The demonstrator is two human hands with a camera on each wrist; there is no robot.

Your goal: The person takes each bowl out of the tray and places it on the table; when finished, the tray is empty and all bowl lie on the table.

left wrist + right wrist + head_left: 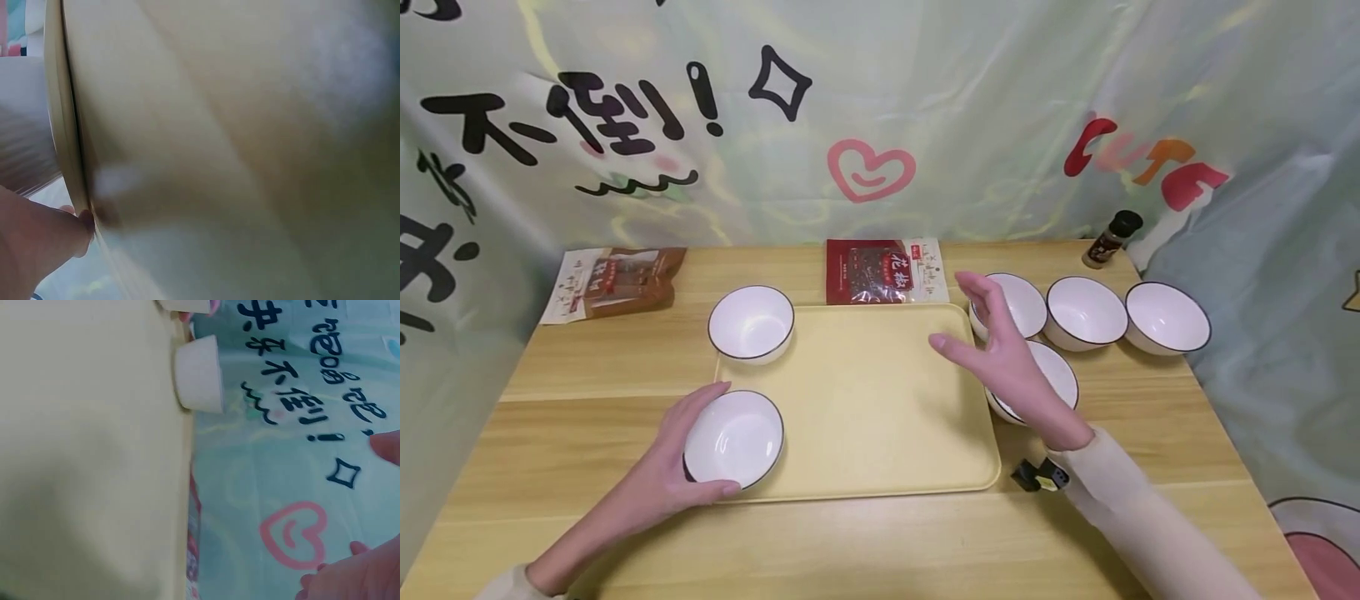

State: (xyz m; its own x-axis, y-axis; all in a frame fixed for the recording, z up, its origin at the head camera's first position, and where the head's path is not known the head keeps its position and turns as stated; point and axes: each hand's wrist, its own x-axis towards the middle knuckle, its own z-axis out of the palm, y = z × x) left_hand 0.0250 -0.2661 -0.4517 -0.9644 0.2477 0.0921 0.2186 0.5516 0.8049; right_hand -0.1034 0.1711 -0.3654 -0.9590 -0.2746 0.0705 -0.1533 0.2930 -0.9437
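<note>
My left hand [673,467] grips a white dark-rimmed bowl [735,437] from its left side, thumb at the front and fingers behind, over the front left corner of a yellow tray [880,400]. A second white bowl [751,323] stands at the tray's back left corner; the right wrist view shows it side-on. Nothing is in my right hand [1011,367], which hovers by the tray's right edge with thumb and fingers spread. It partly hides two bowls, one behind [1021,304] and one in front [1054,375].
Two more white bowls, one [1086,310] beside the other [1167,317], stand at the right. Behind the tray lies a red packet [880,272]; a brown packet [625,283] is at the back left. A black-capped jar [1108,242] stands back right, a small black object [1040,476] near my right sleeve.
</note>
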